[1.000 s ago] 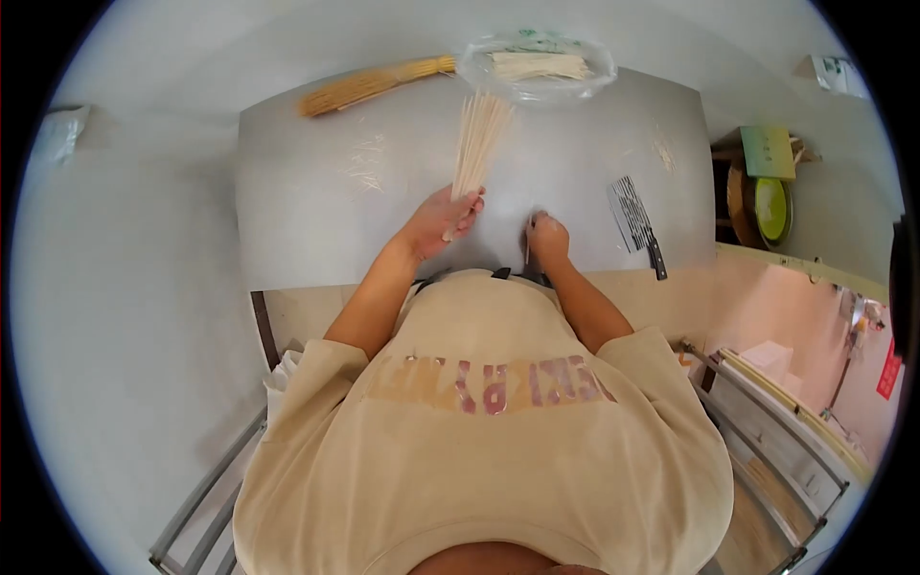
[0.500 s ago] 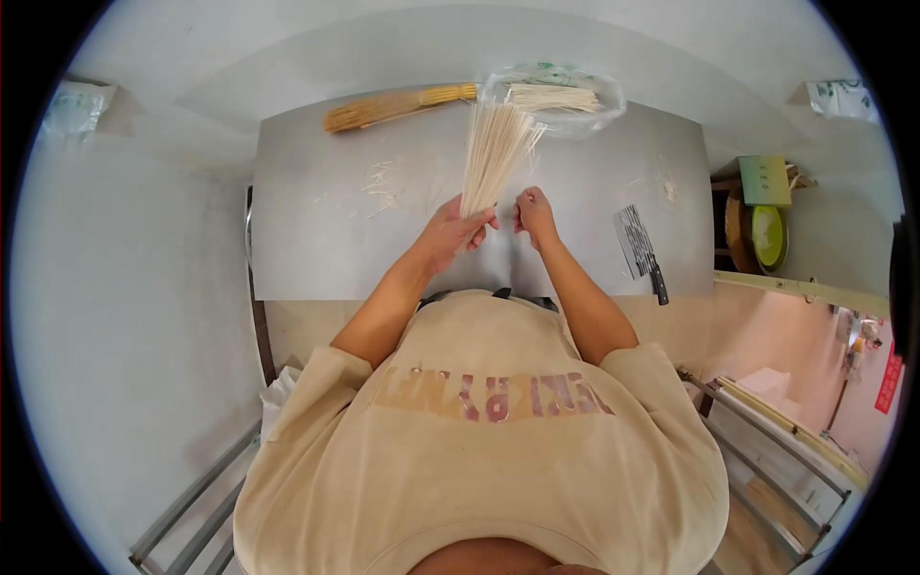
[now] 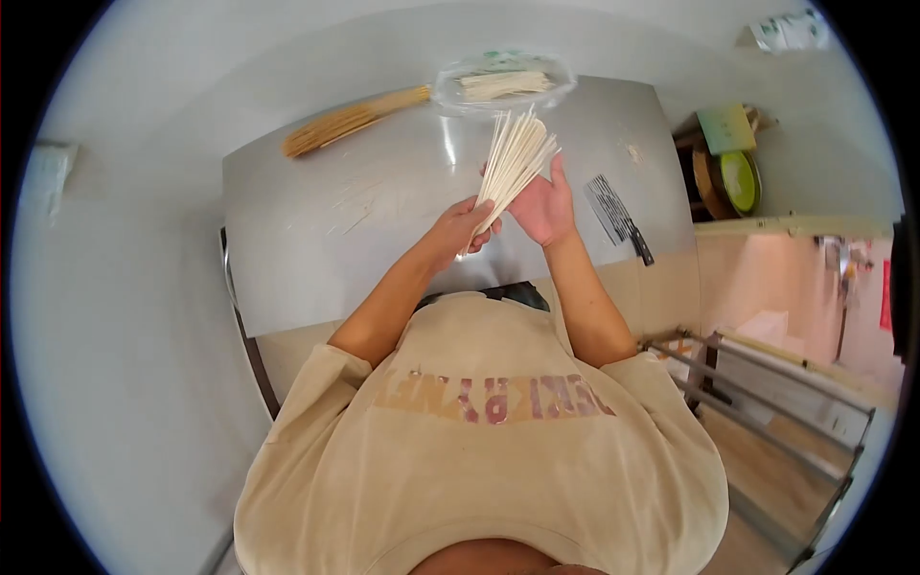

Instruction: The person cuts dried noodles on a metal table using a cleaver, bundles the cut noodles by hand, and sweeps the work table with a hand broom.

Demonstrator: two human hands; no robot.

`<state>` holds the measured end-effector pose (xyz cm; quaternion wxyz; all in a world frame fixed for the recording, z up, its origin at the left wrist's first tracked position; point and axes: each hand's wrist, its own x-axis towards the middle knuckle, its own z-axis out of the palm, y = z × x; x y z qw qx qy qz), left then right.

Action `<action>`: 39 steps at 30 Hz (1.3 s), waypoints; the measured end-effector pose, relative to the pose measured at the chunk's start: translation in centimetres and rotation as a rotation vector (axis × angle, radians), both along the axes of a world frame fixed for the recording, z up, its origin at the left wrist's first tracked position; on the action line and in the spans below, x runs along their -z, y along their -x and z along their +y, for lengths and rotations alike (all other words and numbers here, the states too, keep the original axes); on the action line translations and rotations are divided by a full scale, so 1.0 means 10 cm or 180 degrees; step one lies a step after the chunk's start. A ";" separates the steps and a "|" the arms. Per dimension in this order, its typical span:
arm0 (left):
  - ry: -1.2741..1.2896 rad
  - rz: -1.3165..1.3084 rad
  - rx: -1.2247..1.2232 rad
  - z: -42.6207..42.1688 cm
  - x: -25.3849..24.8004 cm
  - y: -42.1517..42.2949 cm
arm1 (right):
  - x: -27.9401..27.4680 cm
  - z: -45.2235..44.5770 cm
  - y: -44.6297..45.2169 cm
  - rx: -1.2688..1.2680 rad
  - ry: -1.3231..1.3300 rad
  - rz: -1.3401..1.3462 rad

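A fanned bundle of what look like dried noodles [image 3: 514, 163], pale, thin and straight, is gripped near its lower end by my left hand [image 3: 465, 230]. The strands lean up and to the right, with uneven tips. Beside them my right hand [image 3: 544, 206] is open, palm up and thumb raised; its fingers pass behind the bundle and are partly hidden. Both hands are above a steel table [image 3: 316, 259]. A clear plastic bag [image 3: 565, 84] at the far edge holds more of the same strands [image 3: 503, 86].
A straw brush [image 3: 335, 126] lies along the back edge at left. A cleaver with a black handle [image 3: 613, 211] rests at right. Broken bits [image 3: 359, 211] are scattered on the left side. Beyond the table's right end are a green bowl [image 3: 738, 182] and a green box [image 3: 725, 128].
My right hand has opened from a closed shape and moved up against the bundle. The bundle now leans further right. The view has turned, so the table and its things appear tilted and shifted left.
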<state>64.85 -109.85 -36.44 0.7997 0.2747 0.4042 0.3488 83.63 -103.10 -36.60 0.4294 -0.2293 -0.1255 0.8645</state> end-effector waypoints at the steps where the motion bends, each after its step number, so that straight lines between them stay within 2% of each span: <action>1: -0.0002 -0.0005 0.0113 0.01 0.00 -0.04 | -0.03 -0.03 -0.02 -0.0021 -0.0129 0.0255; 4: -0.0228 0.0124 0.0567 0.00 0.00 -0.19 | -0.10 -0.10 -0.17 0.0287 0.0038 0.0425; 10: -0.0391 0.0522 0.0478 0.09 -0.03 -0.45 | -0.22 -0.13 -0.42 0.0637 -0.0030 0.0633; 12: -0.0096 0.0283 0.0316 0.13 -0.07 -0.55 | -0.21 -0.08 -0.52 0.0693 -0.0055 0.0775; 15: -0.0072 0.0014 0.0450 0.18 -0.17 -0.66 | -0.21 -0.01 -0.67 0.0756 -0.0009 0.0870; 21: -0.0022 0.0058 0.0594 0.27 -0.27 -0.82 | -0.19 0.14 -0.84 0.0817 0.0092 0.0804; 28: -0.0041 0.0053 0.0409 0.34 -0.13 -0.96 | -0.21 0.28 -0.92 0.0665 0.0099 0.0836; 31: -0.0055 0.0331 0.0290 0.37 -0.12 -0.96 | -0.27 0.29 -0.89 0.0234 -0.0254 0.0979; 32: -0.0021 0.0450 0.0466 0.39 -0.14 -0.94 | -0.27 0.28 -0.87 0.0193 -0.0255 0.0986; 34: 0.0018 0.0571 0.0602 0.41 -0.20 -0.92 | -0.24 0.28 -0.83 -0.0083 -0.0063 0.0422; 36: -0.0332 0.1809 0.1268 0.41 -0.25 -0.91 | 0.01 0.38 -0.81 -0.0244 -0.0080 0.0597; 37: -0.0313 0.1805 0.1228 0.41 -0.25 -0.89 | 0.06 0.44 -0.79 -0.0367 -0.0095 0.0769; 39: 0.0067 0.0702 0.0814 0.38 -0.18 -0.79 | 0.09 0.54 -0.76 -0.0153 0.0180 0.0642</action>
